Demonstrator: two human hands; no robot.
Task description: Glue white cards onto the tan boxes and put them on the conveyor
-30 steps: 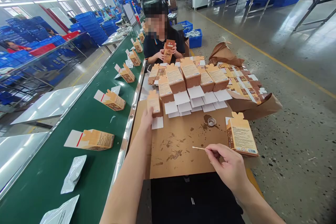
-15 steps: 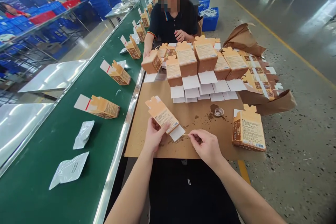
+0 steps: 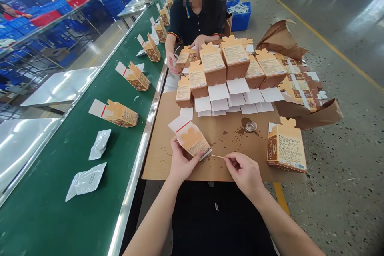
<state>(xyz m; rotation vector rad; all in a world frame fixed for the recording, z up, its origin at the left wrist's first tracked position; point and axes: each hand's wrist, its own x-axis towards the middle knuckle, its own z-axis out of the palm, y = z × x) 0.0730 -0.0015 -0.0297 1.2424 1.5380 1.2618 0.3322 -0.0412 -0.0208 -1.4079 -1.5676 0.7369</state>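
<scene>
My left hand [image 3: 185, 161] is closed round a tan and brown carton [image 3: 194, 137], tilted above the cardboard sheet [image 3: 163, 156]. A white flap with a red strip sticks out at the carton's far end. Between thumb and fingers, my right hand [image 3: 244, 172] pinches a thin pale stick [image 3: 217, 156]. The stick's tip points left at the carton's near end; whether they touch I cannot tell. Farther off on the sheet lies a small clear round dish [image 3: 251, 127], with brown spots and crumbs about it. To the right stands another carton [image 3: 286, 147].
Several cartons are stacked [image 3: 213, 66] at the sheet's far side, white flaps towards me. Along the left runs a green conveyor belt [image 3: 90, 224] with a metal edge, carrying cartons and silver pouches [image 3: 86, 181]. A co-worker [image 3: 195, 20] sits opposite. Brown paper [image 3: 312, 115] wraps flat cartons at right.
The carton in my left hand has turned, so its red-striped flap now shows. My right hand has shifted slightly right with the stick. The co-worker has set a carton down by the stack.
</scene>
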